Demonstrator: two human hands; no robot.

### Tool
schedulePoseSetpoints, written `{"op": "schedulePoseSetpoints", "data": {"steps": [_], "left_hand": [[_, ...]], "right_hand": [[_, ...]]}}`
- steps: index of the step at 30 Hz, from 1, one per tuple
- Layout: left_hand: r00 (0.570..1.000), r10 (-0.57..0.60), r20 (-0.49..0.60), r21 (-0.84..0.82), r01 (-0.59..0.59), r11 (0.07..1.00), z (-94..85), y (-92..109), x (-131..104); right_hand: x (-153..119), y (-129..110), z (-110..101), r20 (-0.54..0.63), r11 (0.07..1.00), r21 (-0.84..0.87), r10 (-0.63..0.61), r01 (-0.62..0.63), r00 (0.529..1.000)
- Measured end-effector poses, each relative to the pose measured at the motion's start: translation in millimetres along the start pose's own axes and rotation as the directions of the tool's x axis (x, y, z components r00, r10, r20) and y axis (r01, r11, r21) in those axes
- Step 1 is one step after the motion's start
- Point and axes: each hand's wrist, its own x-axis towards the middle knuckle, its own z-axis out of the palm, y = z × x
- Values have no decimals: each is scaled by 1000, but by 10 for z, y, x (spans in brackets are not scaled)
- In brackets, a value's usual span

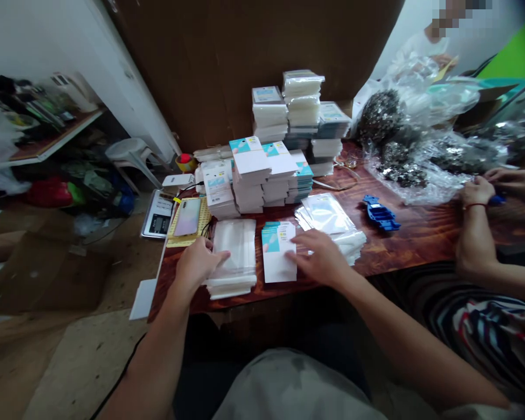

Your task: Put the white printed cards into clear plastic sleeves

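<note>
My left hand [200,263] rests on the left edge of a stack of clear plastic bags [236,251], thumb stretched over the top bag and fingers apart. To the right of that stack lies a small pile of white and teal printed cards [280,265]. My right hand [321,256] is at the right edge of the cards, its fingers apart and the fingertips at the edge. Partly behind my right hand is a pile of cards packed in clear bags [328,216].
Taller stacks of cards [249,160] and packed bags [301,99] stand at the back. A phone [188,217] lies on the left. Further right are a blue plastic piece [380,214], bags of dark metallic parts [402,163] and a co-worker's hands [479,192].
</note>
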Motion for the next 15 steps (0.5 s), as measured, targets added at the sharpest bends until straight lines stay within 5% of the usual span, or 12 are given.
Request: {"op": "schedulePoseSetpoints", "data": {"steps": [2, 4, 9, 12, 15], "left_hand": [[1000, 9, -18, 33, -8, 999, 1, -13, 26], [1000, 1, 2, 73, -1, 997, -6, -27, 35], [1000, 0, 16, -13, 0, 1000, -100, -8, -18], [995, 13, 100, -363, 24, 932, -132, 93, -81], [977, 31, 210, -769, 146, 622, -60, 245, -138]], "right_hand": [[6, -270, 34, 244, 985, 3, -167, 171, 955], [7, -444, 39, 402, 970, -52, -198, 239, 894], [-19, -577, -26, 570, 928, -102, -241, 358, 786], [-33, -531, -49, 559, 936, -118, -214, 332, 801], [-44, -388, -99, 360, 976, -116, -133, 186, 923]]}}
